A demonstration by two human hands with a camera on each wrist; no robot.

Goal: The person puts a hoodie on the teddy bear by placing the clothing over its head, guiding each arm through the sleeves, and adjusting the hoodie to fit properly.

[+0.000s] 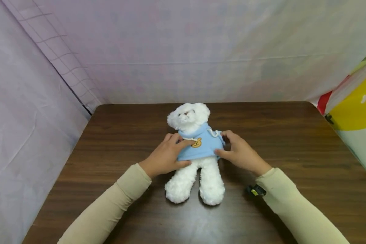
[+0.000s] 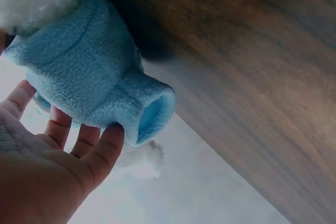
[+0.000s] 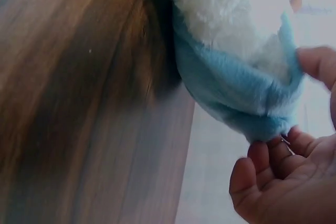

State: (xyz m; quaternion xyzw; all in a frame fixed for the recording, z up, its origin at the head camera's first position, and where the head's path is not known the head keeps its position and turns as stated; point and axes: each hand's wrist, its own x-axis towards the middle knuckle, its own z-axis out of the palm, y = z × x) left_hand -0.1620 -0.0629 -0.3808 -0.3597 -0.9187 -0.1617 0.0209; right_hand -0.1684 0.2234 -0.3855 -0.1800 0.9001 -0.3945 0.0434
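A white plush bear (image 1: 187,117) lies on its back on the wooden table, wearing a light blue hoodie (image 1: 208,149) with white drawstrings and a bear-face patch. My left hand (image 1: 167,155) holds the hoodie's side, one finger across its front and the thumb near the hem. In the left wrist view, a sleeve opening (image 2: 155,116) gapes beside those fingertips, with no paw showing in it. Opposite, my right hand (image 1: 240,152) grips the hoodie's other side, thumb at the hem and fingers at the sleeve. White fur (image 3: 226,14) shows inside the raised hem in the right wrist view.
The dark wooden table (image 1: 109,135) extends around the bear. A pale cloth backdrop (image 1: 183,51) hangs behind it, and another stands at the left. Yellow and red patterned material (image 1: 357,105) is beyond the right edge. A small black device (image 1: 256,190) sits at the right cuff.
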